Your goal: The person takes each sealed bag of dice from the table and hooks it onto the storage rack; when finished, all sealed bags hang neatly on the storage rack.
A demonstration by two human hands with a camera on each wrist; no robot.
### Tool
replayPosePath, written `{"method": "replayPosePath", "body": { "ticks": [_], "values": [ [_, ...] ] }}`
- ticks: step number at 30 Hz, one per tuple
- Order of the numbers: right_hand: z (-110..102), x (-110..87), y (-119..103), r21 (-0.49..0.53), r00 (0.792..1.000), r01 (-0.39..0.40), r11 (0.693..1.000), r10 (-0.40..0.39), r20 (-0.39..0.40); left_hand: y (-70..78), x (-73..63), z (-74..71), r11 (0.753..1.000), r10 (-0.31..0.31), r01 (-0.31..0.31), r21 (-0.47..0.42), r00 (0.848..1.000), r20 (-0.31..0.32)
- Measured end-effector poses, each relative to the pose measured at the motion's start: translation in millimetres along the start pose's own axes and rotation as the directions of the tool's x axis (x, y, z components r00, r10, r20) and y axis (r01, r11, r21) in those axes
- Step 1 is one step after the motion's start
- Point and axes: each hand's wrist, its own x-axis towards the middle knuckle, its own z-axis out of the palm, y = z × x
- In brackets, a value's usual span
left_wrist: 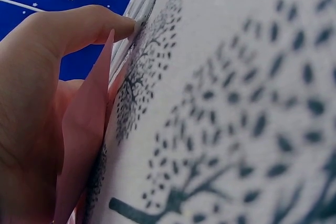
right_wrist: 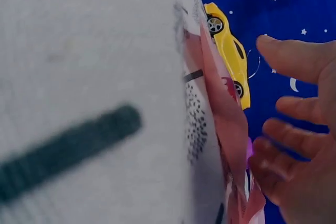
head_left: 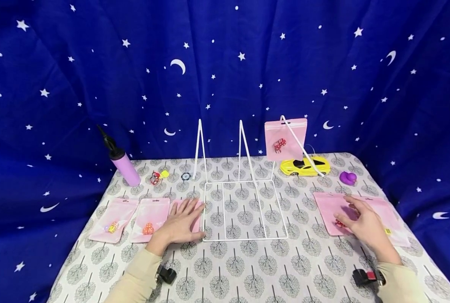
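My left hand (head_left: 181,223) lies with spread fingers over a pink zip bag (head_left: 197,212), its thumb by the left side of a white wire rack (head_left: 245,240). Just left of it is a pink bag holding orange pieces (head_left: 148,228); another bag with a yellow piece (head_left: 112,227) lies farther out. My right hand (head_left: 366,223) is above a pink bag (head_left: 328,206) with red dice (head_left: 340,223); in the right wrist view its fingers (right_wrist: 294,61) are loosely bent and apart from the bag. A further pink bag (head_left: 393,219) lies partly behind that hand.
A pink bag with red dice (head_left: 279,145) hangs from the rack's right prong. Behind stand a yellow toy car (head_left: 304,166) and a purple duck (head_left: 348,178). A purple pump (head_left: 126,169), a red and yellow trinket (head_left: 155,177) and a small round disc (head_left: 186,176) are at back left.
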Motion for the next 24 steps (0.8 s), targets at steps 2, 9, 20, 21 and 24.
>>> {"method": "replayPosePath", "body": {
  "ticks": [2,9,20,21,24],
  "values": [
    [1,1.2,3,-0.032,1.000,0.002,0.999,-0.002,0.013,0.1,-0.4,-0.6,1.000,0.001,-0.001,-0.002,1.000,-0.005],
    [10,3.4,8,-0.105,0.997,-0.053,0.993,0.058,0.043,-0.5,-1.4,-0.2,1.000,0.012,-0.012,-0.011,1.000,-0.006],
    [10,4.0,9,-0.134,0.970,-0.197,0.971,0.213,0.117,-1.8,-1.1,2.1,1.000,0.022,-0.022,0.000,1.000,-0.016],
    [10,3.7,9,-0.136,0.966,-0.207,0.969,0.224,0.126,-1.8,-1.0,2.4,1.000,0.023,-0.023,0.001,1.000,-0.017],
    [10,4.0,8,-0.147,0.958,-0.226,0.963,0.247,0.145,-1.9,-1.1,2.6,1.000,0.022,-0.022,0.003,1.000,-0.020]
  ]
}}
